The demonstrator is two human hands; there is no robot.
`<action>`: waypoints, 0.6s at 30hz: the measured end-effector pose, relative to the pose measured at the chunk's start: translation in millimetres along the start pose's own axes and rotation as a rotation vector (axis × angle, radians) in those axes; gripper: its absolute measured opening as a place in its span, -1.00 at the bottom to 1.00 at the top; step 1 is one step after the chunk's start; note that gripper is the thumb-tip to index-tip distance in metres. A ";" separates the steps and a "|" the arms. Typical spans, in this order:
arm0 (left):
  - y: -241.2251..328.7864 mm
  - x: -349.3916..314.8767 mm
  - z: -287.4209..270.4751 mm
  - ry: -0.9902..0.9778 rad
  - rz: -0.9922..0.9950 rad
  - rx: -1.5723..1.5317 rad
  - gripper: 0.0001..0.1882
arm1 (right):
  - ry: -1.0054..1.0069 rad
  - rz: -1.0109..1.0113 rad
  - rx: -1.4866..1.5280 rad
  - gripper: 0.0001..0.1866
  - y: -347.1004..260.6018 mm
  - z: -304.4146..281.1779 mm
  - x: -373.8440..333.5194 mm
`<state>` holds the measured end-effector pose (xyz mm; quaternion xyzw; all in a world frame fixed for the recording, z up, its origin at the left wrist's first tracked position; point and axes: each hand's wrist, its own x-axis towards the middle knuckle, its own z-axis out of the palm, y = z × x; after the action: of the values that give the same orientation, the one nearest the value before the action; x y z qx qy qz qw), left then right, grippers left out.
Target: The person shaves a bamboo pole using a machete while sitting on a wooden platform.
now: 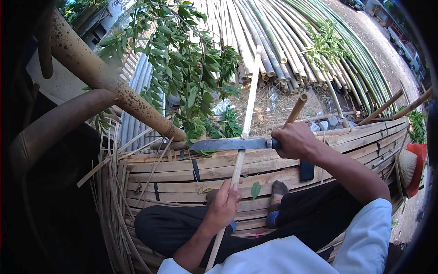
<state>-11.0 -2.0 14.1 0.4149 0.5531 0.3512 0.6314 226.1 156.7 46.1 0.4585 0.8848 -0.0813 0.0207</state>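
Observation:
My left hand [223, 204] is closed around a long pale bamboo strip [249, 105], which runs from my lap up and away past the bench edge. My right hand [295, 142] grips a large knife [228, 144] by its handle. The broad grey blade points left and lies across the strip, above my left hand. A short bamboo stick [297, 108] rises just beyond my right hand; whether it touches the hand I cannot tell.
I sit on a slatted wooden platform [178, 176]. A phone [306, 171] lies near my right forearm. Thin strips [109, 205] heap at left, under a thick bamboo pole [105, 75] and leafy branches [182, 68]. Long bamboo poles [283, 41] lie beyond. A hat [406, 169] sits far right.

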 end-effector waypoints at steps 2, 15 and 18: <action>-1.1 5.8 1.9 -0.009 -0.011 -0.007 -0.70 | -0.051 0.033 0.114 -0.85 -18.2 4.4 -6.8; 0.0 1.5 -1.6 -0.088 0.034 0.048 -0.66 | -0.007 -0.039 0.125 -0.87 -12.1 2.2 -2.2; -0.3 2.6 2.7 -0.108 0.007 0.039 -0.66 | -0.005 0.018 0.005 -0.86 0.5 2.6 -0.6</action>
<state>-8.0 -0.1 12.8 0.4474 0.5235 0.3193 0.6510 226.8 156.1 43.5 0.4662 0.8803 -0.0845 0.0225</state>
